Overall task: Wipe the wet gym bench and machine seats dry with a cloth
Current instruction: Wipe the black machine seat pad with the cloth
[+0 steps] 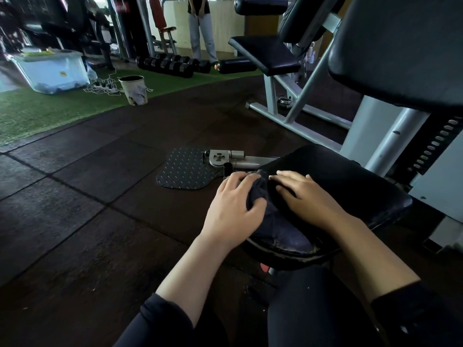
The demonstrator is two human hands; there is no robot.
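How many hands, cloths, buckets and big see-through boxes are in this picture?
Hands: 2, the left hand and the right hand
Cloth: 1
Bucket: 1
See-through box: 1
Total: 5

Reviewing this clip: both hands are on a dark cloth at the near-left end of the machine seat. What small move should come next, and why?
Probably sweep the cloth rightward across the seat. The left hand grips the bunched cloth at the seat's left edge, the right hand lies flat beside it, and most of the pad to the right is uncovered. Wetness cannot be judged on the dark pad.
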